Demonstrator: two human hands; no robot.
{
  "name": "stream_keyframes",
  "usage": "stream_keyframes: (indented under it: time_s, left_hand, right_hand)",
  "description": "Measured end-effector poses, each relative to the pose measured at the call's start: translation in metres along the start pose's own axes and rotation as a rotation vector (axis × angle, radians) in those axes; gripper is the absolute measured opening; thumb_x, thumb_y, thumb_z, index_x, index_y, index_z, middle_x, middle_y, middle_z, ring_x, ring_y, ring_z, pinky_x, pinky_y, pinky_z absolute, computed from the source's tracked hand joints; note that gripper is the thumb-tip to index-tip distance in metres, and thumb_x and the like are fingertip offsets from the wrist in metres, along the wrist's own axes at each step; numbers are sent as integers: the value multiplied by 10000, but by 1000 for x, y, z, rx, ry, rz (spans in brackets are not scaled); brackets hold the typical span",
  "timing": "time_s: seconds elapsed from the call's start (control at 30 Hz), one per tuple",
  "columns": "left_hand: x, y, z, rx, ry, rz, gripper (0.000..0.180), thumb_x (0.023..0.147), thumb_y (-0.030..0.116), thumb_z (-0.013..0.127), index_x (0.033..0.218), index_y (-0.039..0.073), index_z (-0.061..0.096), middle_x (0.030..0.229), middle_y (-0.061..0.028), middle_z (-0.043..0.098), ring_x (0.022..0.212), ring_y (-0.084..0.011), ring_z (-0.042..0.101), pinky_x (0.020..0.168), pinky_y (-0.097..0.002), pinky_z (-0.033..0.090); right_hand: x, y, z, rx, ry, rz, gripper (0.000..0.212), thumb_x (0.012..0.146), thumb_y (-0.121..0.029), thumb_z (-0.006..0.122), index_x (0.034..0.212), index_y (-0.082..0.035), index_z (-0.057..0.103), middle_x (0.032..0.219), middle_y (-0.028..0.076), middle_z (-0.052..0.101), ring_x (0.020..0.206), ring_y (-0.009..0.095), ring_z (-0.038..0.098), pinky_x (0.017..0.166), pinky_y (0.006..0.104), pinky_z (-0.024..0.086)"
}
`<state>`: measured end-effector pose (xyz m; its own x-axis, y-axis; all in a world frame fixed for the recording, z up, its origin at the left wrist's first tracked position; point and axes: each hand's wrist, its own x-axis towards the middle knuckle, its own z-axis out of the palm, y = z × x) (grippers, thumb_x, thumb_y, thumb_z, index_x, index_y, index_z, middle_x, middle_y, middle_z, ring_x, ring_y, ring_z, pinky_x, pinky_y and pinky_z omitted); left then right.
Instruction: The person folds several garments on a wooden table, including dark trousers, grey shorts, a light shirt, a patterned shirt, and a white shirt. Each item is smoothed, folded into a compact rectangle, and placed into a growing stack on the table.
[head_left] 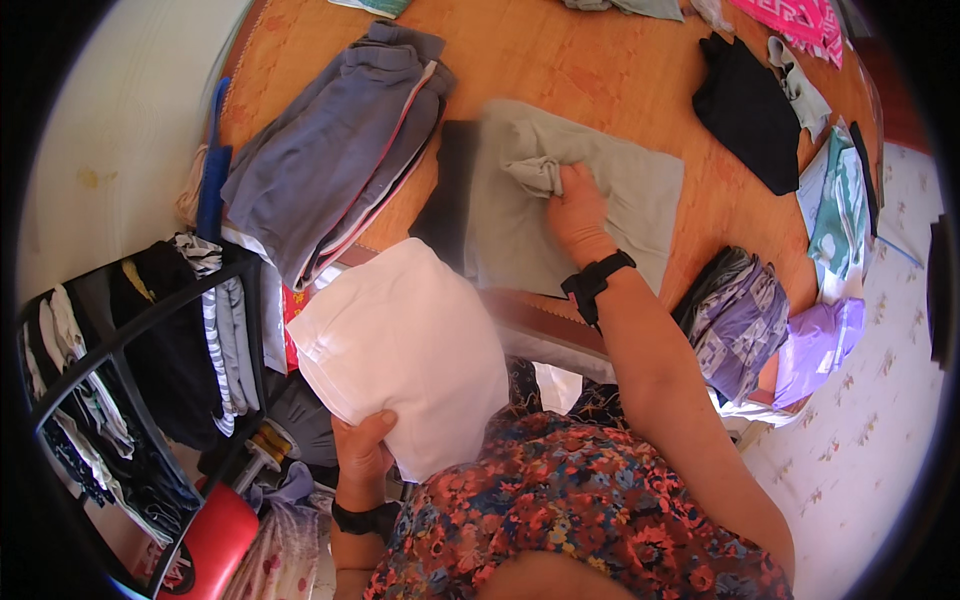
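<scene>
Folded white cloth point(405, 350) hangs in front of me at the table's near edge. My left hand point(367, 445) is closed on its lower corner, thumb on top. Farther out, a grey-beige folded garment point(620, 190) lies flat on the wooden table, over part of a black garment point(447, 195). My right hand point(578, 212) is closed on a bunched fold of the grey-beige garment, near its middle. A dark band circles each wrist.
Grey trousers with red-white piping point(320, 140) lie on the table point(540, 60) at left. Black cloth point(745, 110) and a purple patterned bundle point(735, 300) lie at right. A black rack point(110, 345) with hung clothes stands at lower left, above a red object point(215, 540).
</scene>
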<state>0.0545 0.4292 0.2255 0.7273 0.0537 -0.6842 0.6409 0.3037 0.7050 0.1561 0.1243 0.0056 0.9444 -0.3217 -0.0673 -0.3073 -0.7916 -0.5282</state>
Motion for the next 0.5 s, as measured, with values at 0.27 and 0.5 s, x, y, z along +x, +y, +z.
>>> stream_keyframes:
  time_s: [0.27, 0.5]
  left_hand:
    - [6, 13, 14, 34, -72, 4, 752, 681, 33, 664, 1365, -40, 360, 1260, -170, 546, 1141, -302, 562, 977, -407, 452]
    - [23, 18, 85, 181, -248, -38, 762, 665, 74, 627, 1372, -25, 358, 1254, -168, 550, 1141, -301, 570, 955, -409, 480]
  right_hand:
    - [-30, 62, -100, 1554, 14, 430, 385, 851, -22, 624, 1229, -55, 558, 1182, 82, 614, 1051, 242, 604, 887, 371, 501]
    - [-95, 151, -215, 1742, 262, 448, 404, 910, -72, 554, 1302, -2, 485, 1288, 136, 560, 1177, 286, 544, 1043, 431, 407]
